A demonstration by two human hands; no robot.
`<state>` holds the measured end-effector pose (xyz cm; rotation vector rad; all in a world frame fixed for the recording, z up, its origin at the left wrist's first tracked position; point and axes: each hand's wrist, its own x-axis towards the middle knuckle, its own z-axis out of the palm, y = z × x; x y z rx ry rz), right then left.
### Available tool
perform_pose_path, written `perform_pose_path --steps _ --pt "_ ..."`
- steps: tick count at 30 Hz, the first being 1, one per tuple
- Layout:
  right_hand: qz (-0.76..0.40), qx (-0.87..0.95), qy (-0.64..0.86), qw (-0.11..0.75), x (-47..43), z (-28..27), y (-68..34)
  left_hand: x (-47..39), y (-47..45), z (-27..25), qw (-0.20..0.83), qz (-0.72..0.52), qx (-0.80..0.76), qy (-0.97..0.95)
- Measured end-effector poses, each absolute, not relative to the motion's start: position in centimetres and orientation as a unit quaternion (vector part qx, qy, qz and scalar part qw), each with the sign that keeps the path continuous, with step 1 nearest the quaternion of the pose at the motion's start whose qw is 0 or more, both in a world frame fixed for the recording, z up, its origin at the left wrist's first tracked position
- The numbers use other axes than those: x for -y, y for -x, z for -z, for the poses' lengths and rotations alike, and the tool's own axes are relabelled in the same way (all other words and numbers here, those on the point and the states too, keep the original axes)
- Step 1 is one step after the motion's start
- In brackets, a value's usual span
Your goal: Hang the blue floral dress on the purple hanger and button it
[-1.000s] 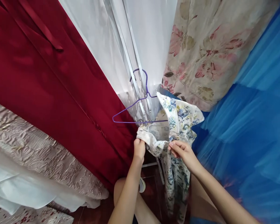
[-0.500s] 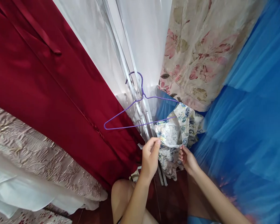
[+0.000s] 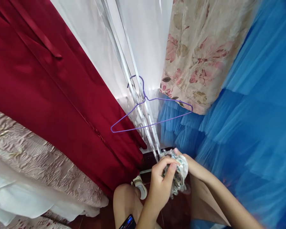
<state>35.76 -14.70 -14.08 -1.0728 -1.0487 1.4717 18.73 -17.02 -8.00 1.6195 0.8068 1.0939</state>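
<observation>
Floral garment (image 3: 180, 179), off purple hanger (image 3: 145, 98) since earlier frame, now crumpled into soft wad, near, between my hands. Left hand (image 3: 160, 183) pinches it, fingers curled; right hand (image 3: 192, 165) behind, grip hidden, cannot tell. Slim triangular hanger farther, ruffled blue tulle (image 3: 240, 136) at right.

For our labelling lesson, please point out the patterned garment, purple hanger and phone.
Patterned garment (image 3: 180, 175), head view: bunched middle.
Purple hanger (image 3: 145, 97), head view: neck below hook.
Phone (image 3: 128, 222), head view: screen.
</observation>
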Motion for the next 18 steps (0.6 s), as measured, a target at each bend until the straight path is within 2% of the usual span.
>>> perform_pose_path --steps 4,11,14,18 --pt "-0.578 0.519 0.463 0.426 15.7 12.4 -35.4 17.7 -17.4 8.6 0.478 -0.461 -0.353 -0.659" --pt "-0.791 0.324 0.3 0.424 16.1 11.8 -32.9 19.8 -15.8 7.6 0.437 -0.392 -0.368 -0.721" --pt "-0.778 0.313 0.287 0.463 16.1 11.6 -32.1 21.6 -15.6 8.0 0.454 -0.379 -0.381 -0.711" --pt "-0.759 0.357 0.316 0.444 16.3 11.8 -31.8 23.0 -15.7 9.7 0.518 -0.449 -0.381 -0.62"
